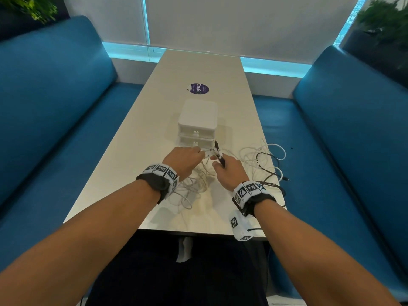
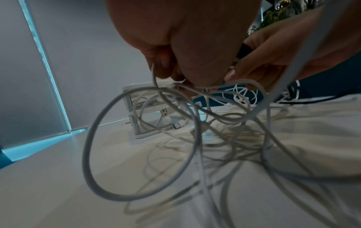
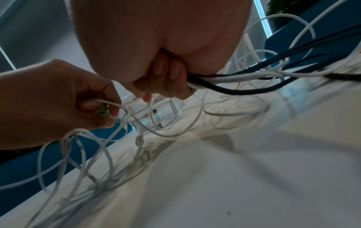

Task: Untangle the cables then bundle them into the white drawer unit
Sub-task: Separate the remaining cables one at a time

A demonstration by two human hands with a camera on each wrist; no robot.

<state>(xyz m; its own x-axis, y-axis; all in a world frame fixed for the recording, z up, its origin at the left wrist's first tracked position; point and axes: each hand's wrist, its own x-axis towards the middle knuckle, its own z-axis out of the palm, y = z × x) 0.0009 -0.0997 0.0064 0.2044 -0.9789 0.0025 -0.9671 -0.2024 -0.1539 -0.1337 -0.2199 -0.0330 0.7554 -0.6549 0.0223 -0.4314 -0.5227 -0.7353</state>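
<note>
A tangle of white cables and black cables lies on the table in front of the white drawer unit. My left hand is lifted above the table and pinches white cables that hang in loops. My right hand grips a bunch of black and white cables, with plug ends sticking out between both hands. Through the unit's clear front I see cables lying inside the drawers. Both hands hover just before the lower drawer.
The pale table runs away from me between two blue benches. A purple round sticker sits beyond the drawer unit. Loose white loops spread toward the table's right edge. Plants stand behind the benches.
</note>
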